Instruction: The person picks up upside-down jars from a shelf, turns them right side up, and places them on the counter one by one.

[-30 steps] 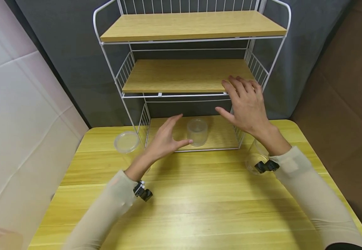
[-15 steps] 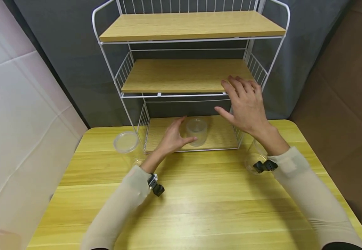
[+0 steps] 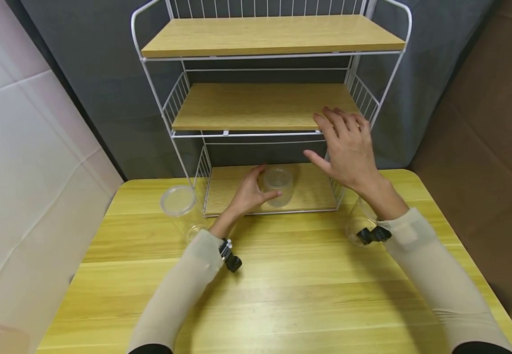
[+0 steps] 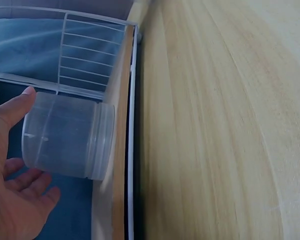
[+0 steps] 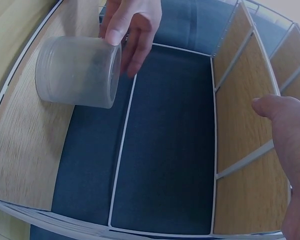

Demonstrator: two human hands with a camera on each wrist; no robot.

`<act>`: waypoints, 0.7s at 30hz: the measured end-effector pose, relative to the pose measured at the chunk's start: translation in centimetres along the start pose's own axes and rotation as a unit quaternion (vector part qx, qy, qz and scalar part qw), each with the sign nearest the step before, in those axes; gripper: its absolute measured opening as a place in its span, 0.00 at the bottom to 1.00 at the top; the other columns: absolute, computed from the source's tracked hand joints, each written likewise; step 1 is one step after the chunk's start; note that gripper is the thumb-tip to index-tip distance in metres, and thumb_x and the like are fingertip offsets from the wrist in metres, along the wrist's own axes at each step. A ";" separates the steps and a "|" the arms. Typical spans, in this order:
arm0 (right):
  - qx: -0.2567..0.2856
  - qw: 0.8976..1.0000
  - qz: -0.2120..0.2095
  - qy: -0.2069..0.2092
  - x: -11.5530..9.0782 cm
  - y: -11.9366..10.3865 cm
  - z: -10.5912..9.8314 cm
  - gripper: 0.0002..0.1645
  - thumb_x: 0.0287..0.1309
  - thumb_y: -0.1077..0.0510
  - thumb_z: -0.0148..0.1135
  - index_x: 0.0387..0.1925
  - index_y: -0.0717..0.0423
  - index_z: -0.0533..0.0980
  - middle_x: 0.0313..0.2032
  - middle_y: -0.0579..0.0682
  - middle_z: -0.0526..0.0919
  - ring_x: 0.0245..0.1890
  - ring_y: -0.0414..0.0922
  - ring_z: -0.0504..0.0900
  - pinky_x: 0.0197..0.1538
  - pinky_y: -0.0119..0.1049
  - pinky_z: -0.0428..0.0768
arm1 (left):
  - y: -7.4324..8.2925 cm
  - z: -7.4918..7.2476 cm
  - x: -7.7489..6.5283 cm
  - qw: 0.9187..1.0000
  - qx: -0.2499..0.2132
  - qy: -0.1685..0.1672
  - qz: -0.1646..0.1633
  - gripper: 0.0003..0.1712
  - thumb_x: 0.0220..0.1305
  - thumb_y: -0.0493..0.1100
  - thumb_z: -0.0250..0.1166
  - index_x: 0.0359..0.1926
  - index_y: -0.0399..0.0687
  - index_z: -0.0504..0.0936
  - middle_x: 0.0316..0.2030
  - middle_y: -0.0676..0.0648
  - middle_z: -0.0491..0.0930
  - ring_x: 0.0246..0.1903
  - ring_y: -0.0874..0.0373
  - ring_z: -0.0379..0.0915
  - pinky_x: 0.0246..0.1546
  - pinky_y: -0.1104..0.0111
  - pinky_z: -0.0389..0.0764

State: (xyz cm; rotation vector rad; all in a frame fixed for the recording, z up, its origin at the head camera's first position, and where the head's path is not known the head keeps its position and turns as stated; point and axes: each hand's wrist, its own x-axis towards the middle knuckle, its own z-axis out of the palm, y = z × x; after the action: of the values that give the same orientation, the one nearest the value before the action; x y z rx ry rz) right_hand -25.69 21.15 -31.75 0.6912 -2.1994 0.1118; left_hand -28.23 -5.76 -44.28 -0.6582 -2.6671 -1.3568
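Note:
A clear plastic jar (image 3: 278, 187) stands upside down on the rack's bottom shelf, its ridged neck on the wood in the left wrist view. My left hand (image 3: 249, 192) reaches in from its left, thumb in front and fingers behind, spread around the jar's upper end. The right wrist view has the left thumb (image 5: 119, 22) at the jar's rim; firm contact cannot be told. My right hand (image 3: 349, 147) is at the right front edge of the middle shelf (image 3: 256, 105), fingers extended over the board and thumb pointing left.
A clear container (image 3: 179, 201) stands on the table left of the white wire rack (image 3: 172, 135). Another clear container (image 3: 356, 228) is right of it, partly hidden by the right wrist. The top shelf (image 3: 273, 37) overhangs the others. A brown panel (image 3: 490, 147) borders the right side.
My left hand has moved right and slightly deeper into the rack, closing in around the jar. The jar and my right hand have stayed in place.

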 end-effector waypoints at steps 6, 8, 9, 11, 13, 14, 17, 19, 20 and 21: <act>-0.003 1.000 -0.004 -0.004 -0.1 0.0 0.0 0.46 0.66 0.33 0.66 0.73 0.57 0.69 0.71 0.63 0.73 0.70 0.63 0.71 0.69 0.66 0.64 | -0.4 0.5 0.2 1.000 -0.017 -0.001 -0.001 0.56 0.54 0.47 0.84 0.77 0.31 0.65 0.70 0.32 0.73 0.65 0.39 0.74 0.65 0.49 0.78; -0.003 1.000 -0.003 0.000 -0.1 0.0 0.1 0.46 0.66 0.33 0.66 0.73 0.57 0.69 0.71 0.63 0.74 0.70 0.64 0.71 0.68 0.67 0.65 | -0.4 0.6 0.3 1.000 -0.020 -0.002 -0.005 0.57 0.54 0.47 0.84 0.77 0.31 0.64 0.70 0.32 0.73 0.65 0.39 0.74 0.65 0.50 0.78; -0.003 1.000 -0.002 0.003 -0.1 0.0 0.1 0.46 0.66 0.33 0.67 0.73 0.57 0.69 0.71 0.62 0.74 0.69 0.63 0.72 0.69 0.66 0.65 | -0.4 0.6 0.4 1.000 -0.021 -0.002 -0.005 0.57 0.54 0.47 0.84 0.77 0.31 0.64 0.70 0.32 0.73 0.65 0.39 0.75 0.65 0.50 0.78; -0.001 1.000 -0.001 0.006 -0.1 0.0 0.1 0.46 0.64 0.34 0.68 0.72 0.57 0.69 0.70 0.62 0.74 0.69 0.64 0.72 0.69 0.66 0.65 | -0.4 0.8 0.5 1.000 -0.022 -0.001 -0.006 0.56 0.54 0.46 0.84 0.77 0.32 0.64 0.70 0.32 0.74 0.65 0.39 0.75 0.65 0.50 0.78; 0.001 1.000 0.001 0.008 -0.1 0.0 0.2 0.46 0.63 0.34 0.69 0.72 0.57 0.70 0.70 0.62 0.74 0.69 0.63 0.72 0.69 0.66 0.65 | -0.5 0.9 0.5 1.000 -0.021 0.002 -0.006 0.56 0.54 0.46 0.84 0.77 0.32 0.65 0.69 0.33 0.74 0.65 0.39 0.75 0.65 0.51 0.78; 0.001 1.000 0.001 0.006 -0.1 0.1 0.2 0.46 0.64 0.34 0.69 0.72 0.57 0.70 0.71 0.62 0.74 0.69 0.64 0.72 0.69 0.66 0.64 | -0.5 1.0 0.6 1.000 -0.021 0.005 -0.005 0.55 0.54 0.46 0.84 0.77 0.32 0.65 0.69 0.33 0.75 0.65 0.40 0.75 0.65 0.51 0.78; 0.001 1.000 0.001 0.008 -0.1 0.0 0.2 0.46 0.63 0.34 0.69 0.72 0.57 0.70 0.71 0.62 0.74 0.69 0.63 0.72 0.69 0.66 0.65 | -0.5 1.1 0.6 1.000 -0.023 0.010 -0.001 0.54 0.54 0.45 0.84 0.75 0.33 0.68 0.67 0.34 0.76 0.63 0.40 0.76 0.62 0.51 0.79; 0.000 1.000 0.000 0.007 -0.1 0.0 0.2 0.46 0.64 0.34 0.69 0.72 0.57 0.69 0.71 0.62 0.74 0.70 0.63 0.72 0.69 0.66 0.65 | -0.5 1.2 0.6 1.000 -0.024 0.012 0.001 0.52 0.54 0.45 0.84 0.74 0.32 0.69 0.65 0.34 0.78 0.61 0.41 0.77 0.60 0.51 0.80; -0.001 1.000 -0.001 0.005 -0.1 0.0 0.2 0.46 0.65 0.34 0.68 0.73 0.57 0.69 0.71 0.62 0.74 0.70 0.63 0.71 0.69 0.66 0.65 | -0.5 1.2 0.6 1.000 -0.024 0.014 0.003 0.52 0.54 0.45 0.84 0.74 0.32 0.69 0.65 0.34 0.78 0.61 0.41 0.77 0.59 0.51 0.80; -0.002 1.000 -0.002 0.004 -0.1 0.0 0.2 0.46 0.65 0.33 0.68 0.73 0.57 0.69 0.71 0.62 0.74 0.70 0.64 0.71 0.69 0.66 0.65 | -0.5 1.2 0.6 1.000 -0.024 0.015 0.003 0.51 0.54 0.45 0.84 0.74 0.31 0.70 0.64 0.34 0.78 0.60 0.41 0.77 0.58 0.51 0.81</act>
State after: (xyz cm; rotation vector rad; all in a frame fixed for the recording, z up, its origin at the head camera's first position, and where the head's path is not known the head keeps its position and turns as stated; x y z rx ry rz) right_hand -25.78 21.15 -31.91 0.6913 -2.1899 0.1096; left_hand -28.82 -4.85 -45.23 -0.6459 -2.6144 -1.4228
